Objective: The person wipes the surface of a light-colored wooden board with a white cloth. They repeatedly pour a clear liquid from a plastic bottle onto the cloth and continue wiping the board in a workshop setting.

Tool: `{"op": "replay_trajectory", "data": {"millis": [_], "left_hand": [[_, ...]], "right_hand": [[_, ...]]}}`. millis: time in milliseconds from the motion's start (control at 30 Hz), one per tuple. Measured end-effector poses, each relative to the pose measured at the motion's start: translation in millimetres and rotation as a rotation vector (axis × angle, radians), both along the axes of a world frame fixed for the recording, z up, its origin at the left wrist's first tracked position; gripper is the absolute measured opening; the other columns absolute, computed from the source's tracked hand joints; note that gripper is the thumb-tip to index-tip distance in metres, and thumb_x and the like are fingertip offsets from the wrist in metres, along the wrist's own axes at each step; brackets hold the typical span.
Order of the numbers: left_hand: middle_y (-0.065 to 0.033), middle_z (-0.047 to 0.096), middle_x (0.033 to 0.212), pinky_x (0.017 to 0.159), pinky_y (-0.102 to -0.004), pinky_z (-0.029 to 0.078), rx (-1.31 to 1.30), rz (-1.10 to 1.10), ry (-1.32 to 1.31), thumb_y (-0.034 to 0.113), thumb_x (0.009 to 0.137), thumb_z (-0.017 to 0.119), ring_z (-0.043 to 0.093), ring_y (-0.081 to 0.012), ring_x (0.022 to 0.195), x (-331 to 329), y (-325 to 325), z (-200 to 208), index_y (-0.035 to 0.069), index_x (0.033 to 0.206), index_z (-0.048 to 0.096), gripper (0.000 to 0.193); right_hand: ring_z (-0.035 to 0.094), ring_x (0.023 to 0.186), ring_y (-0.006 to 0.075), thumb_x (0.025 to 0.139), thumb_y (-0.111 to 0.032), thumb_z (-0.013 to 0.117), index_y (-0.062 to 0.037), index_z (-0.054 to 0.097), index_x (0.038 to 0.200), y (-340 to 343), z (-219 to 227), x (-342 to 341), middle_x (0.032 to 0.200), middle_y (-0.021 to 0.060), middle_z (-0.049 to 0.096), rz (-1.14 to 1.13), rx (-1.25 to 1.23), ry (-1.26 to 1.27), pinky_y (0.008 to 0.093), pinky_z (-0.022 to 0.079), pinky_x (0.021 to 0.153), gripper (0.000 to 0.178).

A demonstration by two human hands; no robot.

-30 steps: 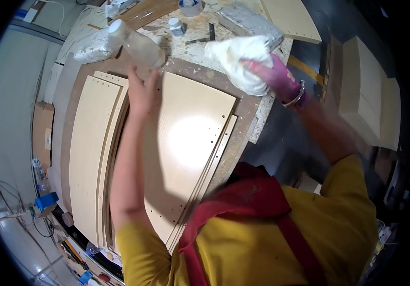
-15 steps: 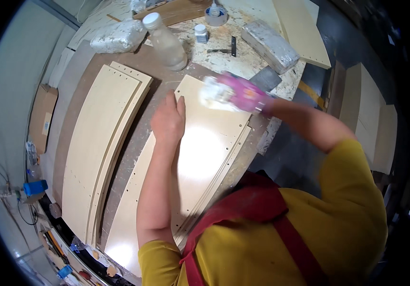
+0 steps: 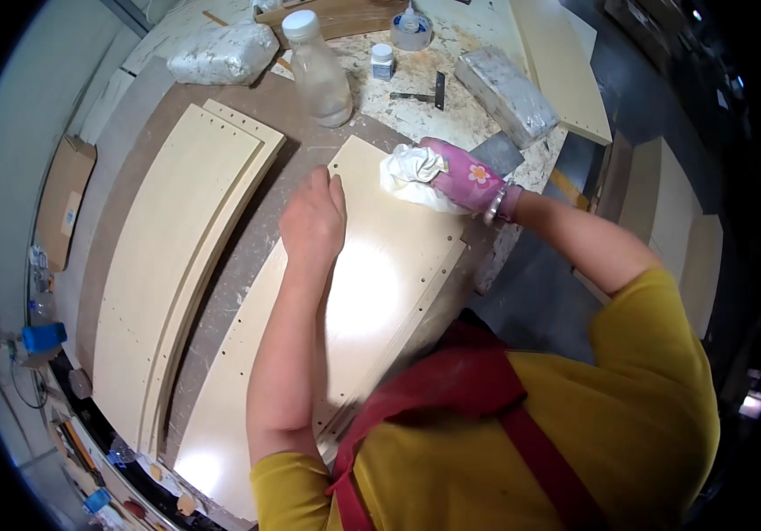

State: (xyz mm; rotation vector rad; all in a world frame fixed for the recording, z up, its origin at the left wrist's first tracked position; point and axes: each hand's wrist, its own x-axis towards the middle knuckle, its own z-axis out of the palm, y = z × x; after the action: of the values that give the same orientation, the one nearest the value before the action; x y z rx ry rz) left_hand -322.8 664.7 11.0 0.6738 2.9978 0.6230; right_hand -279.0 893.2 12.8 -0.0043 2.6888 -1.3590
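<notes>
A long pale wooden panel [image 3: 380, 292] with small drilled holes lies on the worktable in front of me. My left hand [image 3: 314, 217] rests flat on its upper left part, fingers together, holding nothing. My right hand [image 3: 464, 177], in a pink glove with a flower print, grips a crumpled white rag [image 3: 411, 173] and presses it onto the panel's far end. A clear plastic bottle [image 3: 318, 71] with a white cap stands just beyond the panel.
A stack of similar pale panels [image 3: 168, 265] lies to the left. Past the bottle are a white lumpy bag [image 3: 221, 53], a small jar [image 3: 382, 60], a tape roll [image 3: 411, 31], a grey block [image 3: 504, 93] and another board [image 3: 562, 62]. More panels [image 3: 664, 212] lean at the right.
My left hand let go of the bottle and came down onto the panel. My right hand brought the rag down from the table's far side onto the panel's end.
</notes>
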Motion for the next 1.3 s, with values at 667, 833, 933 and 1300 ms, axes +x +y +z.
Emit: {"op": "replay_trajectory", "data": {"millis": [667,833,933,1300], "left_hand": [[-0.0193,0.062,0.108,0.078,-0.0481,0.047,-0.020,-0.015,0.000,0.031,0.099,0.036,0.059,-0.0391,0.096,-1,6,-2,0.006,0.120,0.052,0.035],[-0.0188,0.063,0.107,0.077,-0.0475,0.048,-0.022,-0.003,0.011,0.030,0.099,0.036,0.060,-0.0384,0.095,-3,1,-7,0.007,0.120,0.053,0.035],[-0.0183,0.063,0.106,0.077,-0.0474,0.048,-0.040,-0.001,0.007,0.030,0.099,0.037,0.060,-0.0383,0.094,-2,5,-2,0.007,0.118,0.053,0.034],[-0.0192,0.063,0.106,0.078,-0.0476,0.048,-0.058,0.023,-0.010,0.031,0.099,0.036,0.060,-0.0385,0.096,2,3,0,0.007,0.121,0.053,0.036]], "right_hand": [[0.061,0.077,0.0172,0.081,-0.021,0.062,-0.0062,0.065,0.100,-34,14,-61,0.086,0.0069,0.067,-0.079,-0.047,0.008,0.0331,0.049,0.071,0.024],[0.059,0.077,0.0117,0.088,-0.032,0.062,-0.0095,0.062,0.104,4,16,20,0.087,0.0056,0.065,0.190,-0.108,-0.015,0.0297,0.050,0.070,0.028],[0.062,0.084,0.0163,0.088,-0.027,0.063,-0.0078,0.060,0.104,42,-3,61,0.100,0.0062,0.065,0.133,-0.178,0.075,0.0318,0.051,0.079,0.025],[0.064,0.088,0.0249,0.080,-0.026,0.066,-0.0053,0.060,0.102,16,6,22,0.094,0.0113,0.068,0.096,-0.081,-0.009,0.0370,0.050,0.079,0.032]]}}
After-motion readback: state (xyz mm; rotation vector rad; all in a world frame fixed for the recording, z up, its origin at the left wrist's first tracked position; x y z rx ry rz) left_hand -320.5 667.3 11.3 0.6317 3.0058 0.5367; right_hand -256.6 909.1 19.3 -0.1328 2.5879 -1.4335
